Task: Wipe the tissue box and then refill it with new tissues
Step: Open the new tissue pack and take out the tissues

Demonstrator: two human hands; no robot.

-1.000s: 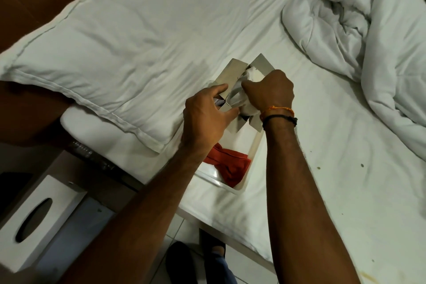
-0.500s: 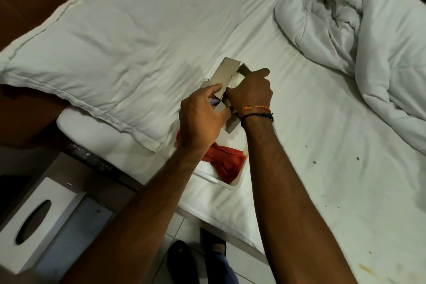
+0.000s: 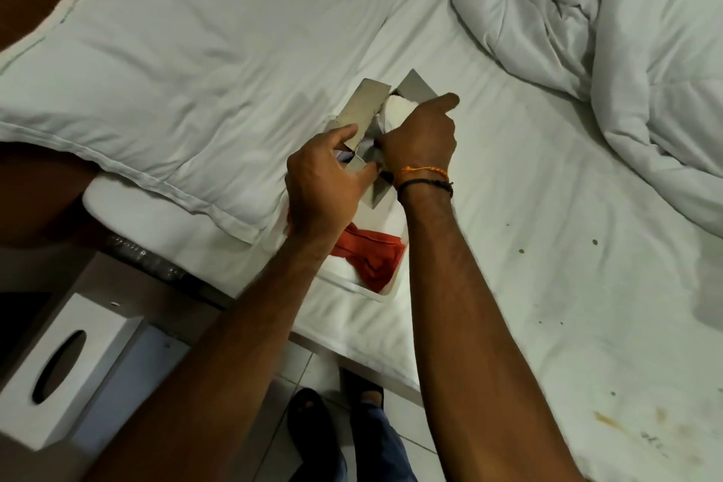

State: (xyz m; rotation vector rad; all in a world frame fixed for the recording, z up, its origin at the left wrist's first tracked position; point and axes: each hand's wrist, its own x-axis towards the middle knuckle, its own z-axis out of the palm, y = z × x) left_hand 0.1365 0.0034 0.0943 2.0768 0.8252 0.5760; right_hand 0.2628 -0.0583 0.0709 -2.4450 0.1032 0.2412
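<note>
At about 8 o'clock, nearest, the white tissue box (image 3: 66,368) is standing on the bedside tabletop (image 3: 129,372), well apart from the hands. At centre, near the bed (image 3: 547,286) edge, a white tray (image 3: 367,292) is holding a red cloth (image 3: 371,254), and just beyond it the left hand (image 3: 324,184) is pinching a cardboard flap of the tissue pack (image 3: 371,106) while the right hand (image 3: 422,137) is closing its fingers on the white tissues, index finger pointing out. Open sheet is lying toward 3 o'clock, with the pillow (image 3: 187,63) crowding 10 o'clock and the duvet (image 3: 626,31) bunching at 1 o'clock.
</note>
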